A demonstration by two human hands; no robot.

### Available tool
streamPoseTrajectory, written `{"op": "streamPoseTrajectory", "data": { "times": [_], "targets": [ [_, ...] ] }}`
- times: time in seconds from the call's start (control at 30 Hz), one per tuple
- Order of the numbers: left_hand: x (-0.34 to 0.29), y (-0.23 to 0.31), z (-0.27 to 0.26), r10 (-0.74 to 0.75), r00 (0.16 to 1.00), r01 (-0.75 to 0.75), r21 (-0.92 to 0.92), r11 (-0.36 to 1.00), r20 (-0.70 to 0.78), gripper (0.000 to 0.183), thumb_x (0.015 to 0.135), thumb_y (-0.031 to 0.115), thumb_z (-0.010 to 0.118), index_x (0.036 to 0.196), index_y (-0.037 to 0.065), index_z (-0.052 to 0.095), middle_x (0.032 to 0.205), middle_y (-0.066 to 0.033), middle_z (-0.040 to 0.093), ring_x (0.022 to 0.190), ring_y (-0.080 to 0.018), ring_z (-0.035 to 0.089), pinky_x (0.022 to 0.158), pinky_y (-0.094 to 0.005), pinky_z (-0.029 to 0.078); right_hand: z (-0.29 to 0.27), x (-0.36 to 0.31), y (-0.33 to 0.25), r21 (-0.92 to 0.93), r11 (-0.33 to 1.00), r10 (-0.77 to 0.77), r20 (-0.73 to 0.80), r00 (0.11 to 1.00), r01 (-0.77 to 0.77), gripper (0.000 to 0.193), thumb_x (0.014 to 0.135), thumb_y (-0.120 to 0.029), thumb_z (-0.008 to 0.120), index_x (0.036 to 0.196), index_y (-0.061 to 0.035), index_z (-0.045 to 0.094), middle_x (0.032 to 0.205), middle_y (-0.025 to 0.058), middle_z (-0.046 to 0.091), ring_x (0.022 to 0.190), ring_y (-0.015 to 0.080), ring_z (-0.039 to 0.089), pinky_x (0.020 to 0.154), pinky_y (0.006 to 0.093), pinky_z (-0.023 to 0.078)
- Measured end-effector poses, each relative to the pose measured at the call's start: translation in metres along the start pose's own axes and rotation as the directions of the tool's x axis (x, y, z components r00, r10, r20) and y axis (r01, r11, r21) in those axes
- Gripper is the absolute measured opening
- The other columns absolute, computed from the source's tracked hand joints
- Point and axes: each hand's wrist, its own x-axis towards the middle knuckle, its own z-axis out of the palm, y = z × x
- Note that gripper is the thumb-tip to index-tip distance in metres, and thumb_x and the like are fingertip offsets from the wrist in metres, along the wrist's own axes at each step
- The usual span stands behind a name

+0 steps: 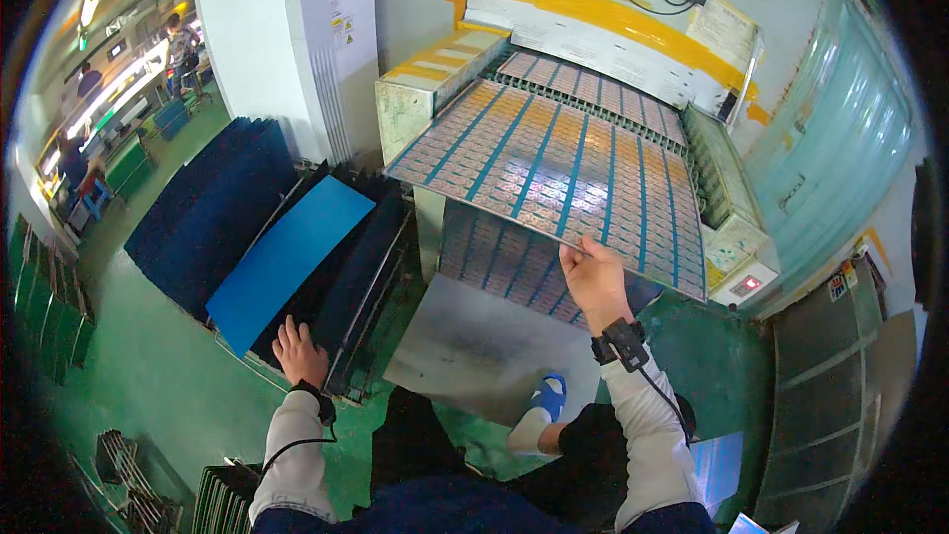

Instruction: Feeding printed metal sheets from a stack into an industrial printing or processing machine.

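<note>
My right hand (595, 282) pinches the near edge of a large patterned panel (554, 170), copper-coloured with blue stripes. The panel's far part lies on the roller conveyor of a machine (736, 208); its near edge juts out toward me. At the left, my left hand (300, 351) has its fingers spread over the near end of a rack (371, 307) of dark upright boards. Whether its fingertips touch a board I cannot tell. A bright blue sheet (292, 262) leans in that rack, just beyond the left hand.
A second patterned panel (593, 87) lies farther back on the rollers. Below the held panel are another patterned panel (504, 262) and a grey plate (474, 336). More dark boards (213, 198) stand at left; a framed grey screen (825, 386) leans at right. People work in the far left background.
</note>
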Motion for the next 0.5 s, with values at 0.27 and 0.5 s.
{"op": "streamPoseTrajectory", "data": {
  "times": [0.27, 0.5],
  "targets": [
    [-0.004, -0.004, 0.004, -0.015, 0.999, 0.015, 0.014, 1.0, 0.043, 0.067, 0.076, 0.02, 0.076, 0.138, 0.007, 0.056, 0.16, -0.0157, 0.044, 0.146, -0.0376, 0.041, 0.119, -0.0557, 0.031, 0.001, 0.017, -0.005, -0.011, 0.999, -0.035, 0.01, 0.999, 0.036, 0.007, 0.098, -0.004, 0.066, 0.102, -0.0023, 0.061, 0.098, 0.0074, 0.066, 0.095, 0.0273, 0.065, 0.097, 0.0427, 0.057],
    [-0.002, -0.006, 0.012, -0.011, 1.0, 0.011, -0.009, 1.0, 0.012, 0.058, 0.077, 0.016, 0.073, 0.132, 0.006, 0.059, 0.16, -0.0161, 0.045, 0.145, -0.0385, 0.041, 0.118, -0.0566, 0.032, -0.015, 0.048, -0.017, -0.006, 0.999, -0.033, -0.016, 0.999, 0.033, 0.011, 0.099, -0.004, 0.065, 0.108, -0.0016, 0.059, 0.103, 0.0091, 0.064, 0.092, 0.0254, 0.064, 0.098, 0.0415, 0.056]
  ]
}}
